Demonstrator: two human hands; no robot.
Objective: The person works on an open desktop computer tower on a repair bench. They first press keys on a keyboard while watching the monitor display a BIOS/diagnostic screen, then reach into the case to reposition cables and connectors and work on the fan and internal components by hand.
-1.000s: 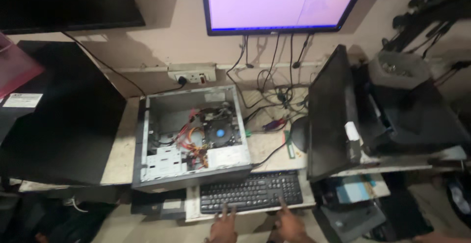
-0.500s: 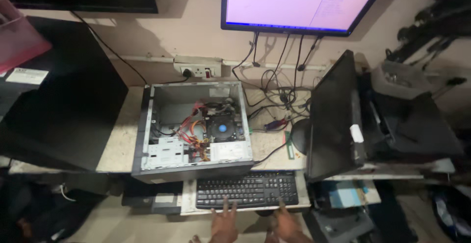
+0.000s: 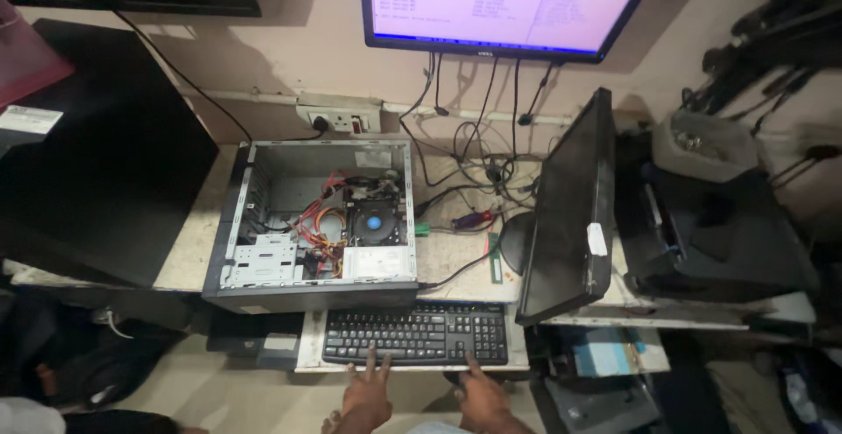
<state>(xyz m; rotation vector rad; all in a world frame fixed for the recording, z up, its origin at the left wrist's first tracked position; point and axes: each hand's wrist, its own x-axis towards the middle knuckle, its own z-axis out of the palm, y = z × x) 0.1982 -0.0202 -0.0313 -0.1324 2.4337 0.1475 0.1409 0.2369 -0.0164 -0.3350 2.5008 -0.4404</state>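
the left hand point(image 3: 367, 399) lies at the near edge of the picture with its fingers point(image 3: 372, 366) spread and stretched forward, two tips resting on the bottom row of the black keyboard point(image 3: 417, 335); it grips nothing. just beside it the right hand point(image 3: 481, 399) points one finger point(image 3: 471, 366) onto the same near row, the others curled loosely back, and it too has hold of nothing. the keyboard sits straight ahead of both sets of fingertips on a pale pull-out shelf point(image 3: 309, 346) below the desk edge. beyond the left fingers, on the desk point(image 3: 189, 254), an open computer case point(image 3: 316, 224) lies on its side, showing a round black fan with a blue hub point(image 3: 374, 222) and a bunch of red and orange wires point(image 3: 317, 224). past the right fingers and off to their right a dark flat monitor point(image 3: 570, 210) stands turned away on the desk, with a tangle of black cables point(image 3: 478, 171) between it and the case. farther on, a white power strip point(image 3: 338, 117) is fixed to the wall, and highest of all, beyond both hands, a lit screen point(image 3: 509, 0) glows pale violet
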